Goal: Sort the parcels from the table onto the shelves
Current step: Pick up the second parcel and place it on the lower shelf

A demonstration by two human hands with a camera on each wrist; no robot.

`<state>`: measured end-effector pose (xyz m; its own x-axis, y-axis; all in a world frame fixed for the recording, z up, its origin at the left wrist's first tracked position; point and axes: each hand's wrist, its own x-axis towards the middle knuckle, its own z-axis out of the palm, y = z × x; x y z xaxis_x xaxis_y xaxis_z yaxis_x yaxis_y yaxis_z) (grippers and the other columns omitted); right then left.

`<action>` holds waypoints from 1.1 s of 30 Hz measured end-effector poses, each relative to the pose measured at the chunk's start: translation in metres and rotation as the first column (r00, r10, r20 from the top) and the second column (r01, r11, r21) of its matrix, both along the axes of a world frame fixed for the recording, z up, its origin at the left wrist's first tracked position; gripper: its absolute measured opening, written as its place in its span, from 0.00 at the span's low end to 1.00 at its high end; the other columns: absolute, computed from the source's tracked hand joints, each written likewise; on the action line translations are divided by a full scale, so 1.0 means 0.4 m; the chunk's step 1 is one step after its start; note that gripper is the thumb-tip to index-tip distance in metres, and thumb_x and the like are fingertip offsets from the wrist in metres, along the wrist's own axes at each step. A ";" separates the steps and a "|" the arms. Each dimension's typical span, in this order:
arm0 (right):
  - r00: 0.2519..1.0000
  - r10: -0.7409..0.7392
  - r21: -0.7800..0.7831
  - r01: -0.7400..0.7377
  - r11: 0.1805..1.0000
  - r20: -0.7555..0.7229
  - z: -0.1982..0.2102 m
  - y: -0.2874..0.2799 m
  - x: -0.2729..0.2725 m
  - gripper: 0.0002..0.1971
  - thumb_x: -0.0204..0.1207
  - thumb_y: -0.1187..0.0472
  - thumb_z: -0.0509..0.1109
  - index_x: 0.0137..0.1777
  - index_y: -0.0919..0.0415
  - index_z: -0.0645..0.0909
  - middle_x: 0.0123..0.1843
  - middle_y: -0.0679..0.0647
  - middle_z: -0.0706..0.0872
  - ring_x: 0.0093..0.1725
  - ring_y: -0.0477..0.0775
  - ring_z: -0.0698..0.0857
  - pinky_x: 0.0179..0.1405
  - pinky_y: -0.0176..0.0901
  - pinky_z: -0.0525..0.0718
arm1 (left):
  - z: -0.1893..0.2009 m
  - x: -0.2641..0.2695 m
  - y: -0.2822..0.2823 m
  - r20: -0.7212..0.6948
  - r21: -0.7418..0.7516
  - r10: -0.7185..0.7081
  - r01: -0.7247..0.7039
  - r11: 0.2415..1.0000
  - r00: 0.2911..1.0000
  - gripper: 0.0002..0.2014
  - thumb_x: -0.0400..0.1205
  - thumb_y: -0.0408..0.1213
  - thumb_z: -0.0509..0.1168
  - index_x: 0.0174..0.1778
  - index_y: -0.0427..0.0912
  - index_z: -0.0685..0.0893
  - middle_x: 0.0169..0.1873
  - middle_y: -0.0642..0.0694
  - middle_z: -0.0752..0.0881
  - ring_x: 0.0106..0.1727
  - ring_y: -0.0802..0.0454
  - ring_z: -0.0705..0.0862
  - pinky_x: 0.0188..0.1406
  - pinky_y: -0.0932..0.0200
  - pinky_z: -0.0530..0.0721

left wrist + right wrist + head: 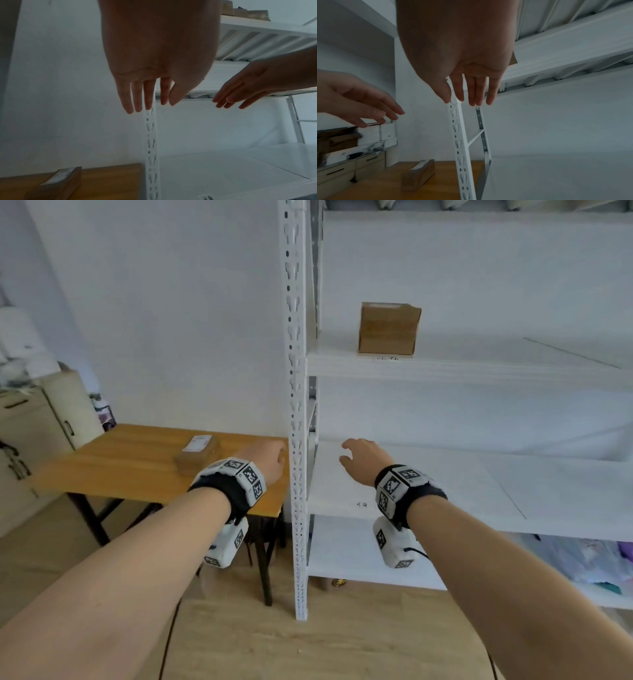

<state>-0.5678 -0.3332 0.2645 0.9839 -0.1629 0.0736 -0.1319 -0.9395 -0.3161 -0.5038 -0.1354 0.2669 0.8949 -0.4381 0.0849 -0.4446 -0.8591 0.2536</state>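
Hanging empty mid-frame, two hands, left (270, 458) and right (363, 458), fingers loose; one parcel (197, 453) on worktop (113, 460), one box (388, 328) on shelf (479, 364).

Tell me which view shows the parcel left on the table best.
The right wrist view: the parcel lies whole and unobstructed on the wooden table, white label up. The head view blurs it behind the left wrist band; the left wrist view crops it at the frame's bottom.

Empty hands (363, 455); parcel (388, 328) on shelf (479, 364)
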 end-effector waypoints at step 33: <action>0.951 0.157 0.107 -0.132 0.985 -0.268 -0.299 0.617 1.028 0.22 0.84 0.59 0.55 0.77 0.59 0.69 0.75 0.59 0.77 0.69 0.61 0.81 0.62 0.52 0.83 | -0.284 0.982 0.606 -0.240 0.091 0.199 -0.182 0.979 0.950 0.19 0.85 0.41 0.54 0.72 0.43 0.75 0.65 0.43 0.84 0.60 0.45 0.85 0.51 0.56 0.82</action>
